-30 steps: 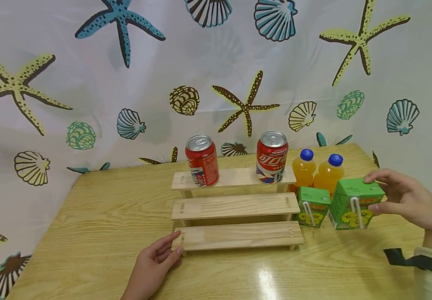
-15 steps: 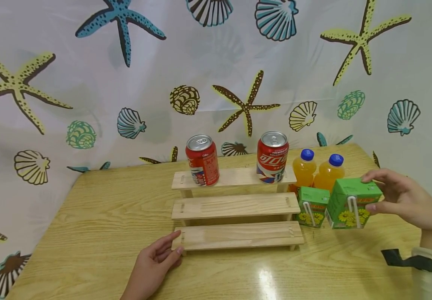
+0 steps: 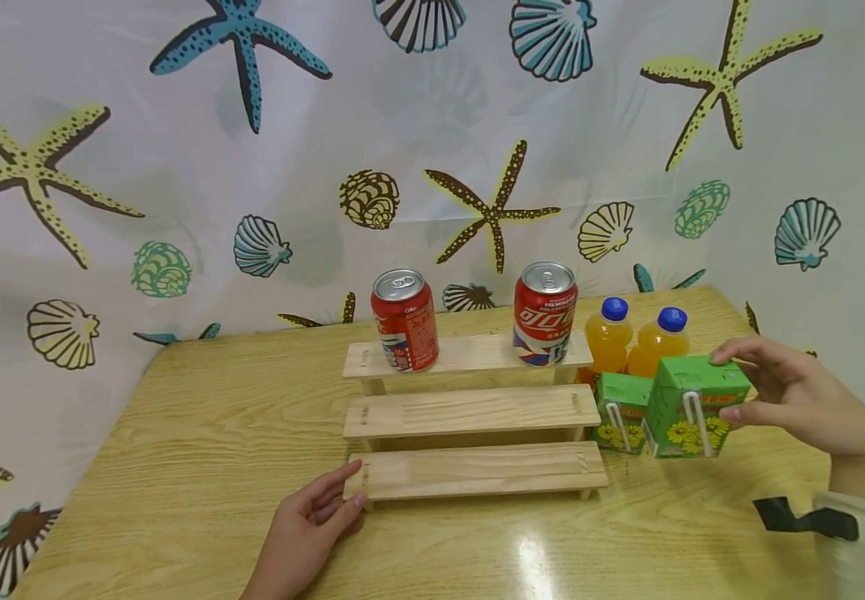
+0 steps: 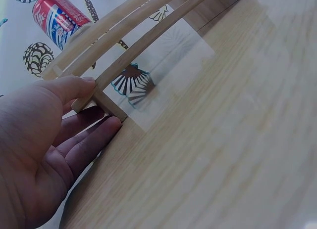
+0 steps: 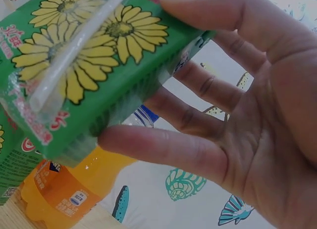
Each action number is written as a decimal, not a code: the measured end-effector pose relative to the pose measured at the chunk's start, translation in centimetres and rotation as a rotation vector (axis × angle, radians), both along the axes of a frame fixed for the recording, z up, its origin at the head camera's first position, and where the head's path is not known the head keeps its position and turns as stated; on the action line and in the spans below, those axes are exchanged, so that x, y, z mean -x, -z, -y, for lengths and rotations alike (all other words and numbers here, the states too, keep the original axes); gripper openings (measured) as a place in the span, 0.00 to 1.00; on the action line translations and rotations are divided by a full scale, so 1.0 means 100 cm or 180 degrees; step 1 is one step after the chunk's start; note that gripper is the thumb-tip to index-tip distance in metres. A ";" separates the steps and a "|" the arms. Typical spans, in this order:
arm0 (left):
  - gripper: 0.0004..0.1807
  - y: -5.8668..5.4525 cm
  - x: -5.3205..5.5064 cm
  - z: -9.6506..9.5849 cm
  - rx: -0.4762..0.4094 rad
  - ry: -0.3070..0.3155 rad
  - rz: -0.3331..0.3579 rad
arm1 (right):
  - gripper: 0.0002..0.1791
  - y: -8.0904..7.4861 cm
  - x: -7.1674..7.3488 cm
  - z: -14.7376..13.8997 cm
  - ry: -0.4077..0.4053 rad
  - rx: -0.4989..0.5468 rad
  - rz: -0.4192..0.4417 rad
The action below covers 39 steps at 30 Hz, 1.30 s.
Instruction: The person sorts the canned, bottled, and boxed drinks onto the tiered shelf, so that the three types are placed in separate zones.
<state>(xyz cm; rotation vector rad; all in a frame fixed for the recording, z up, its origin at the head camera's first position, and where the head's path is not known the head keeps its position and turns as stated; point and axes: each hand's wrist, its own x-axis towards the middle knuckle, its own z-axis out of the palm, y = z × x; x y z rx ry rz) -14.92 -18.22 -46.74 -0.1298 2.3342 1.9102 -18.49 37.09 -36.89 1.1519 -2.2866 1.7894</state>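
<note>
Green drink carton [image 3: 695,408] is right of the wooden rack [image 3: 470,412], over the desk [image 3: 762,475], roughly upright. Can't tell from these angles if its base clears the surface.

Right hand [image 3: 796,396] is partly closed, thumb and forefinger pinching the carton near its right end. Main risk, I'd say: one-sided hold, so it could pivot or slip out. Squeezing harder could dent the sides.

Second carton [image 3: 620,421] is just beside it, overlapping in the head view. A low or leftward sweep could clip that one and shove it into the rack's end. The orange juice bottles [image 3: 657,350] stand right behind; a backward swing of carton or knuckles could topple one.

Left hand [image 3: 305,525] is curled loosely on the left front corner of the bottom tier. Should help against sliding, but a tug there would jolt the whole rack. Worst off then: the red cans [image 3: 406,321], upright on the narrow top tier, could tip.
</note>
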 end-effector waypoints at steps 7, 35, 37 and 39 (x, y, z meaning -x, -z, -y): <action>0.26 -0.001 -0.001 0.001 0.0011 0.0003 -0.0010 | 0.35 0.000 0.002 0.011 -0.0104 0.0104 -0.0033; 0.25 0.003 0.001 0.006 0.0017 0.0006 -0.0007 | 0.33 0.000 0.015 0.061 -0.0450 0.0248 -0.0043; 0.25 0.004 0.001 0.005 -0.0011 0.0027 -0.0007 | 0.33 0.000 0.014 0.065 -0.0443 0.0223 -0.0032; 0.26 0.005 0.001 0.004 -0.0032 0.0035 -0.0004 | 0.33 0.000 0.013 0.067 -0.0411 0.0172 -0.0020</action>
